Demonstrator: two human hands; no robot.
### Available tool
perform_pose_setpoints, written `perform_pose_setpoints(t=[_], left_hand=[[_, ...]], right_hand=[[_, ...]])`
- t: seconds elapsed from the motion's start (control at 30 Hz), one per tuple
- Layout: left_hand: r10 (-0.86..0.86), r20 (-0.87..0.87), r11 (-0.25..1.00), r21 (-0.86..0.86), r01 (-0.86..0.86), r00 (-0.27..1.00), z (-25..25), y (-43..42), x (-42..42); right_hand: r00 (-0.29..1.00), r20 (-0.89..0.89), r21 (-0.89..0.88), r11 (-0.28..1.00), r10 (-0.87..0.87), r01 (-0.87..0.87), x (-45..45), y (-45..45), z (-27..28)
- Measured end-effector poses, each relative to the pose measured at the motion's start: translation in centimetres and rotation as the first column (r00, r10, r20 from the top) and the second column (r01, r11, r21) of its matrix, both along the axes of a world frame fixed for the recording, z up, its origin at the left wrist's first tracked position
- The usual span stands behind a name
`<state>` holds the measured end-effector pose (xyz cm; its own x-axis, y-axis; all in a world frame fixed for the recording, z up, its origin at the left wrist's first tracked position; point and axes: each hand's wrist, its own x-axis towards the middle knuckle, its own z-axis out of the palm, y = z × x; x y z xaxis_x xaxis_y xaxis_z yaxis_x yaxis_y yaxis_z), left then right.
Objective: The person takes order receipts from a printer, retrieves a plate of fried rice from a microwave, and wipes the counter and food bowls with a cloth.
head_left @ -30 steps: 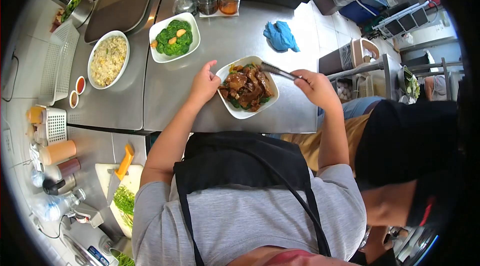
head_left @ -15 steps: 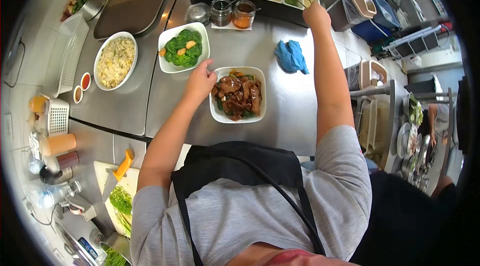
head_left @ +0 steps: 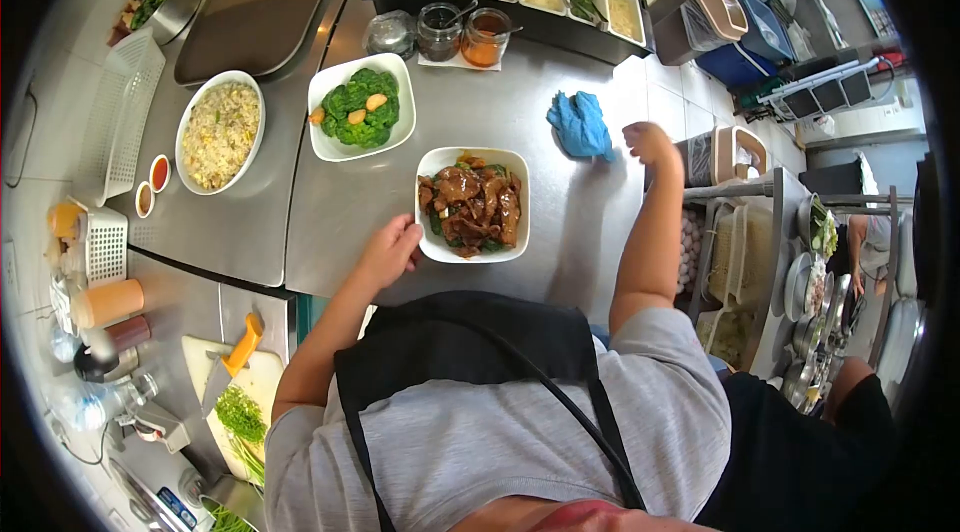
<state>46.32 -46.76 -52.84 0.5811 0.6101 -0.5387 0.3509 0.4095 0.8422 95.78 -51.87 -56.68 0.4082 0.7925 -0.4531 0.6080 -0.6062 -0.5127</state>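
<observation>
A square white bowl (head_left: 424, 248) filled with glossy brown sliced meat (head_left: 470, 202) and some greens sits on the steel counter before me. My left hand (head_left: 392, 250) is at the bowl's lower left side, fingers loosely extended, fingertips at or very near its rim. My right hand (head_left: 652, 144) is raised at the counter's right edge, right of a crumpled blue cloth (head_left: 580, 125). Its fingers are curled together; whatever they hold, if anything, is too small to make out. Behind the left hand, another white bowl (head_left: 322, 137) holds broccoli (head_left: 362, 112) with garlic cloves.
A black rack (head_left: 640, 50) of white containers with toppings lines the back, with spice jars (head_left: 440, 32) before it. An oval dish of fried rice (head_left: 222, 132) and two sauce cups (head_left: 159, 172) stand left. An orange-handled knife (head_left: 243, 344) lies on a cutting board (head_left: 196, 350).
My right hand has left the rightmost topping container and come back toward me, past the blue cloth. My left hand has slid down along the meat bowl's left side.
</observation>
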Motion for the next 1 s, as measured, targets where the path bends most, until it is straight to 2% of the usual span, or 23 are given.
perform_pose_setpoints(t=[0.03,0.07,0.13,0.23,0.27,0.33,0.4,0.43,0.5,0.53,0.57,0.73,0.83,0.93,1.0], left_hand=[[-0.027,0.008,1.000,0.007,0.027,1.000,0.2,-0.5,0.1],[-0.005,0.031,0.999,0.045,0.004,0.999,0.0,-1.0,0.4],[0.036,0.080,0.992,0.120,-0.045,0.996,-0.5,-2.0,0.9],[0.017,-0.078,0.995,0.100,-0.009,0.997,-0.3,-1.6,1.6],[0.023,-0.105,0.974,0.228,0.002,0.994,-1.1,-1.4,1.5],[0.045,-0.154,0.882,0.470,0.033,0.987,-3.5,-1.0,1.2],[0.043,-0.174,0.857,0.513,0.053,0.984,-1.6,-0.2,1.6],[0.042,-0.184,0.844,0.533,0.064,0.982,-1.0,0.1,1.7],[0.046,-0.167,0.795,0.603,0.066,0.985,-1.4,0.4,1.7],[0.047,-0.159,0.769,0.636,0.066,0.986,-1.5,0.5,1.7],[0.039,-0.163,0.769,0.635,0.075,0.986,-1.5,0.6,1.8],[0.020,-0.219,0.770,0.626,0.124,0.976,-1.6,1.0,1.9],[0.053,-0.207,0.754,0.650,0.096,0.977,-1.8,0.9,1.9],[0.062,-0.214,0.760,0.644,0.093,0.975,-1.5,0.7,1.8],[0.059,-0.207,0.770,0.633,0.088,0.977,-1.4,0.6,1.9]], right_hand=[[0.970,-0.060,-0.073,0.970,-0.238,0.233,-5.4,-0.3,3.9],[0.974,-0.068,-0.042,0.976,-0.216,0.214,-7.1,-0.8,3.7],[0.974,0.075,0.108,0.973,-0.214,0.205,-9.1,-1.6,2.1],[0.945,0.237,0.114,0.973,-0.224,0.201,-9.6,-2.1,3.8],[0.935,0.233,0.322,0.928,-0.268,0.186,-9.0,-2.5,3.8],[0.947,0.029,0.464,0.844,-0.320,0.271,-8.5,-2.6,6.2],[0.992,0.040,0.676,0.734,-0.121,0.062,-10.5,-0.9,9.8],[1.000,0.022,0.679,0.734,-0.016,-0.004,-12.1,0.1,11.0],[0.993,-0.081,0.578,0.816,0.082,-0.020,-14.7,2.1,10.4],[0.992,-0.112,0.430,0.903,0.058,-0.004,-16.8,3.1,10.4],[0.992,-0.055,0.442,0.894,0.113,-0.077,-17.8,4.1,8.3],[0.929,-0.206,0.383,0.899,0.307,-0.212,-23.9,6.6,8.1],[0.899,-0.015,0.393,0.830,0.437,-0.397,-24.5,7.2,6.8],[0.887,0.126,0.384,0.802,0.445,-0.457,-25.1,7.0,6.4],[0.867,0.160,0.355,0.792,0.471,-0.496,-24.6,6.7,6.0]])
